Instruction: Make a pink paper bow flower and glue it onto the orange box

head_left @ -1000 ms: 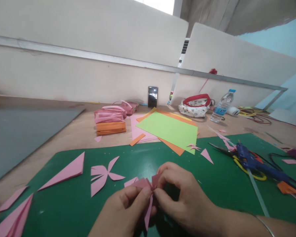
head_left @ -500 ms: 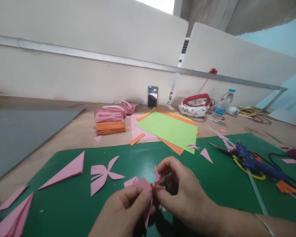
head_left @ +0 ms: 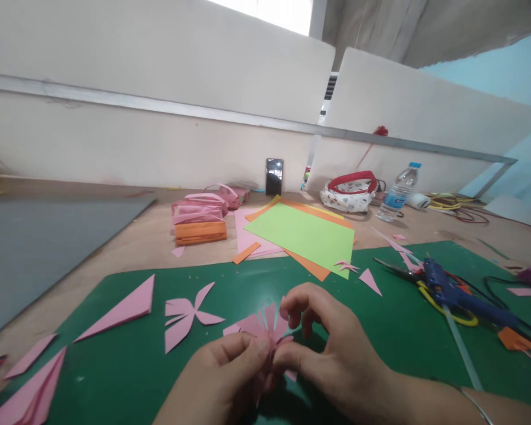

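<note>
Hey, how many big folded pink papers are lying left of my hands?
2: the far one lies on the mat, left of the petal cutout; the near one is cut off at bottom left. More may lie out of view.

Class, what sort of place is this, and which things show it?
Probably a craft workspace: a green cutting mat on a table, coloured paper sheets behind it, and what looks like a blue glue gun lying beside scissors.

Pale panels (head_left: 150, 53) with a metal rail (head_left: 159, 108) stand behind the wooden bench (head_left: 137, 242); white light shows in an opening (head_left: 272, 12) above, a light-blue wall (head_left: 513, 65) at right.
</note>
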The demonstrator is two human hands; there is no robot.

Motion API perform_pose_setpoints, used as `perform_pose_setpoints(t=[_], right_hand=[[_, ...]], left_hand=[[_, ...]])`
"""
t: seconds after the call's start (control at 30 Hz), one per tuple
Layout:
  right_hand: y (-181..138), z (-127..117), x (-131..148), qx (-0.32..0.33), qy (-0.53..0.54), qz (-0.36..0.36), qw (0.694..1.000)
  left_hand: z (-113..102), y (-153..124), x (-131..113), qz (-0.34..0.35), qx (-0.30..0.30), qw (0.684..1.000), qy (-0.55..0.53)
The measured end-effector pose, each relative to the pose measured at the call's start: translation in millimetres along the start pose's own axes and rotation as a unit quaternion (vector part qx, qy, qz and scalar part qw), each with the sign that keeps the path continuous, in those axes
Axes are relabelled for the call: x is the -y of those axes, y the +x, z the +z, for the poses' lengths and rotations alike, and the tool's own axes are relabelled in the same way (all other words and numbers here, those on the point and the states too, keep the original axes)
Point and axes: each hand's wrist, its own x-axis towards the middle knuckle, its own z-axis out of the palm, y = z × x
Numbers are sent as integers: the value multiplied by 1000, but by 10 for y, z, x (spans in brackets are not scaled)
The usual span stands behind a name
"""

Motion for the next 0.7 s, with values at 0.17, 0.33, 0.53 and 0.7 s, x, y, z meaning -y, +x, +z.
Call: perform_pose_setpoints(t=[0.17,0.33,0.53,0.7], right_hand=[[7,-20,40,16,11,34,999],[15,-61,51,15,46,55,997],[43,-23,0,3,47,35,998],[-35,-438,300,-38,27,16,999]], left_hand=[[60,-45,-46,-10,-6,998,-70],[119,-143,-137,0,-29,999,-42],[159,-165,-181,1,-57,998,-29],[40,-49,-130,-5,-58,998,-6]])
